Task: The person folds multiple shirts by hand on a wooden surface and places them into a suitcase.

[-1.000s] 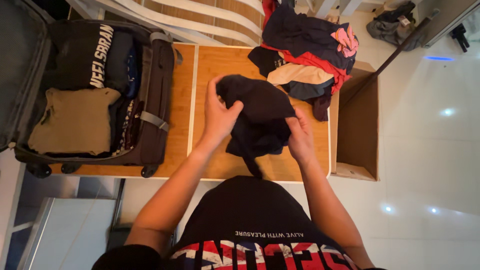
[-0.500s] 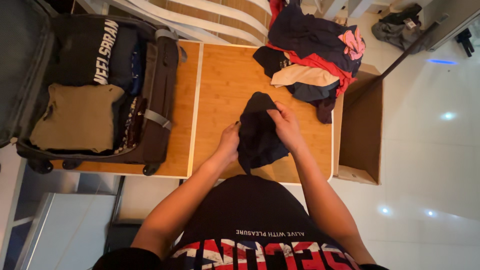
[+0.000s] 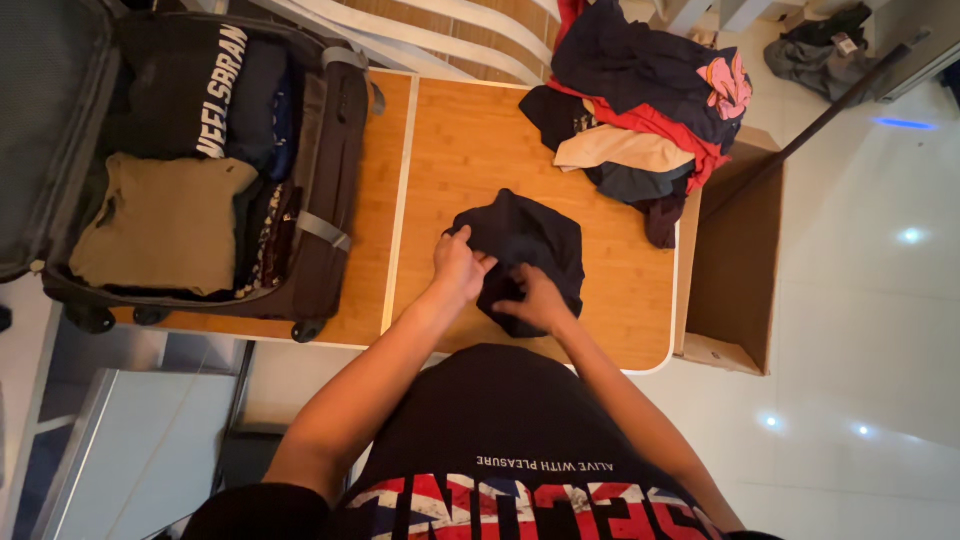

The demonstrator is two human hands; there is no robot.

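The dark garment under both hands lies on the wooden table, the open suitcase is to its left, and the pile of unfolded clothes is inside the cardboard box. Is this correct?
Not quite. The head view shows the pile of clothes on the far right corner of the wooden table, not inside the cardboard box. The rest holds: left hand and right hand are on the dark garment, with the open suitcase to its left.

suitcase: open dark soft case (image 3: 320, 190), folded tan shirt (image 3: 160, 220) inside
pile: mixed crumpled clothes (image 3: 640, 100)
box: brown cardboard carton (image 3: 735, 260)

Matt dark cloth garment (image 3: 525, 245) on smooth, satiny wood table (image 3: 470, 150); beside table, soft fabric suitcase (image 3: 320, 200), matt cardboard box (image 3: 735, 250), glossy tiled floor (image 3: 870, 330).
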